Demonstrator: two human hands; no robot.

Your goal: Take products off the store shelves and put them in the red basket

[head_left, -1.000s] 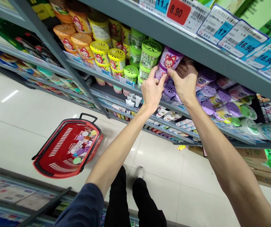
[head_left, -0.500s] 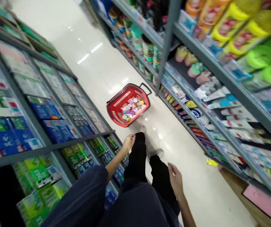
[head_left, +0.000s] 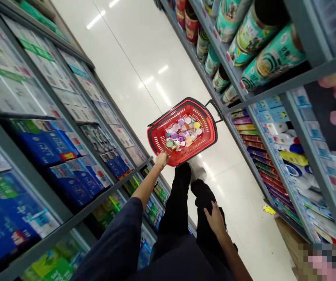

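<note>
A red shopping basket (head_left: 182, 130) with a black rim is on the floor ahead of my feet. Small packs and round-lidded pots in purple, yellow, white and green (head_left: 182, 134) lie in it. My left hand (head_left: 162, 159) has its fingers curled and overlaps the basket's near left edge in view; whether it touches the rim I cannot tell. Nothing shows in that hand. My right hand (head_left: 216, 221) hangs beside my right thigh, fingers apart, holding nothing.
On the left, a grey shelf unit (head_left: 97, 195) carries blue, white and green boxes. Shelves on the right hold teal canisters (head_left: 273, 58), tubes and flat packs. The basket's black handle (head_left: 214, 109) juts toward the right shelf. Pale shiny floor (head_left: 127, 50) runs between.
I have moved forward, so the basket appears larger and nearer. My left hand now overlaps its edge in view. My right hand has shifted inward, in front of my thigh, with its fingers spread.
</note>
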